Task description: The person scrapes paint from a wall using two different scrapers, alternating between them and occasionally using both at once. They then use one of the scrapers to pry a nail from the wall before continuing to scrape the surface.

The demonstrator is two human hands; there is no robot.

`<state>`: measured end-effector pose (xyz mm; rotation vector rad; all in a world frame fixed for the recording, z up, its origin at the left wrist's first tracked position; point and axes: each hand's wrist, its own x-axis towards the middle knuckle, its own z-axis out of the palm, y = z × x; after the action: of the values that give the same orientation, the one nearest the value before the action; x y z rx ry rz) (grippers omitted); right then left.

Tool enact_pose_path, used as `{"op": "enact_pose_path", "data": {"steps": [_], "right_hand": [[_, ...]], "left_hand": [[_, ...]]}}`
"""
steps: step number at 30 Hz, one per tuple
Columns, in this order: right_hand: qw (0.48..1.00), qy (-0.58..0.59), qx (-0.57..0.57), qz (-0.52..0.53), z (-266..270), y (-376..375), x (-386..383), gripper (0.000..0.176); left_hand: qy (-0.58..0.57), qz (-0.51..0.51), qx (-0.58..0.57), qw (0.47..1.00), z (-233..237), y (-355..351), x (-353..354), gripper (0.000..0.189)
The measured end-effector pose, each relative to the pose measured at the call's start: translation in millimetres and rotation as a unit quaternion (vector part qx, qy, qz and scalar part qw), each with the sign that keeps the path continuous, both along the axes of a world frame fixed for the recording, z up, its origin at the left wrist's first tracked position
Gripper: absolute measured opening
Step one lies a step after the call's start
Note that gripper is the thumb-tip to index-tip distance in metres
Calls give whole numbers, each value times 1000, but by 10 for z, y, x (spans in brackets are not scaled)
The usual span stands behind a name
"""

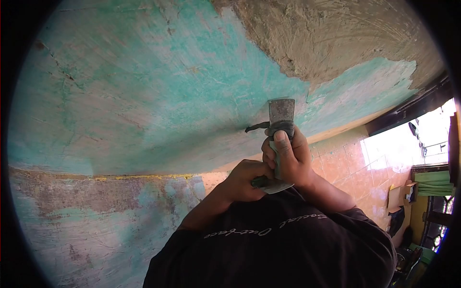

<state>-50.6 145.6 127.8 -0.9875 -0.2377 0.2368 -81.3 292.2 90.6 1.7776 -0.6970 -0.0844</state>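
My right hand (293,156) is closed round the light green handle of a scraper (282,110), its thumb pressed near the neck. The scraper's wide, worn metal blade points up, in front of the wall. A dark, thin strip (258,126) sticks out to the left beside the scraper's neck; what it is attached to is unclear. Just below and to the left, my left hand (242,181) is closed on a putty knife (279,186), whose blade points right. Both hands are close together in front of the dark shirt, and the left fingers are near the scraper's handle.
A wall with worn turquoise paint (144,86) fills the upper left, with a rough grey-brown patch (336,38) at the top right. Orange tiles (341,168) lie to the right, beyond them a cardboard box (396,198), folded green material (433,182) and a bright opening (408,144).
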Motion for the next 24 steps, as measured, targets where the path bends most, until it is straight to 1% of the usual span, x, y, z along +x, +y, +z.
{"op": "enact_pose_path", "data": {"steps": [4,6,9,12,18,21,24], "right_hand": [[1000,-14,11,11,-40,-15,9,25],[1000,-6,8,13,-35,-26,2,25],[1000,1,5,8,-53,-28,-8,25],[1000,1,4,9,-17,-27,18,25],[1000,3,6,15,-33,-47,13,22],[1000,2,2,8,-31,-38,23,21],[1000,11,15,13,-35,-34,15,21]], "left_hand": [[-13,-33,-19,999,45,13,46,19],[0,-34,-27,999,63,0,50,19],[3,-24,-8,1000,62,-14,25,18],[13,-38,-22,999,49,2,52,17],[-7,-31,9,999,23,3,65,18],[6,-18,-9,1000,2,-12,48,18],[25,-31,-5,999,42,12,60,17]]}}
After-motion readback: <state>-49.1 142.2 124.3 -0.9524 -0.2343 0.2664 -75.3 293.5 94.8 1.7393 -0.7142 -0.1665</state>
